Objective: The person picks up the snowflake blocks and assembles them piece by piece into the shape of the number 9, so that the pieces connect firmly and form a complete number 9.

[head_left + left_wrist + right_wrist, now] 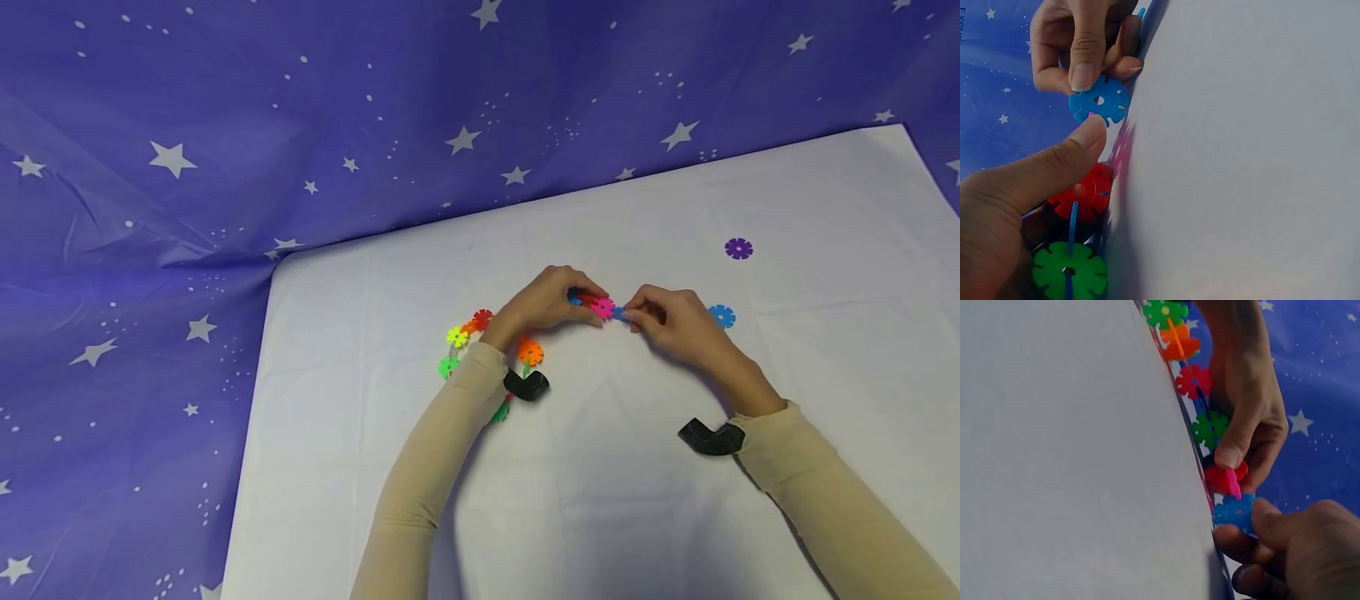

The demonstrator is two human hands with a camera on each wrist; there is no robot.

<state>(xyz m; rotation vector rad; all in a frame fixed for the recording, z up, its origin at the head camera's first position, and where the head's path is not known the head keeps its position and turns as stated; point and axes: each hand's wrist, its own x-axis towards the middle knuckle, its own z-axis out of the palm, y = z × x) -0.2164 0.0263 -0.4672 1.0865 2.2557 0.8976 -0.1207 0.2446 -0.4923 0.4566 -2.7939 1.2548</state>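
My right hand (671, 321) pinches a blue notched snowflake disc (1113, 106) between thumb and fingers. Joined to its edge is a pink disc (602, 308), seen edge-on in the right wrist view. The left hand (555, 296) grips the chain's end by the pink disc, its thumb over the joint. Behind the pink piece the chain runs on through a red disc (1088, 200) and a green disc (1082, 278), with blue ones edge-on between. Further along are an orange disc (531, 352) and, past the left wrist, a yellow disc (457, 336). The left forearm hides part of the chain.
On the white-covered table (600, 500), a loose blue disc (722, 316) lies just beyond the right hand's wrist side, with a purple disc (738, 248) farther back. A purple star-patterned cloth (375, 100) hangs behind. Black wrist mounts sit at both sleeves.
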